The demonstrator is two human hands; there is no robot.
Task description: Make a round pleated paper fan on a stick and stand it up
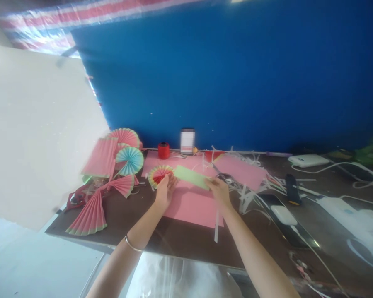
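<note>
The right hand [218, 187] pinches the right end of a pale green paper strip [192, 177] between thumb and fingers, holding it above the middle of the table [122, 215]. The left hand [166, 190] is at the strip's other end with its fingers extended; whether they grip the paper cannot be told. A bracelet [132, 244] circles the left wrist. Just beyond the left hand is a pleated rosette [158, 174], red and pink with a yellow-green rim. Below the hands, a pink sheet [189, 205] stretches toward the table's near edge, a narrow white strip [216, 227] lying across its right side.

Toward the far edge stand a red spool [163, 151] and, to its right, a small upright object [187, 140] whose front is blurred. Near the left edge are a light blue rosette [130, 160], a pink rosette [124, 136] and an open pink fan [91, 213] reaching close to the near left corner. To the right of the hands, another pink sheet [244, 171] lies among white scraps; farther right are a dark phone [298, 236] with a white case [284, 215] on it, and a white power bank [307, 160] near the far edge.
</note>
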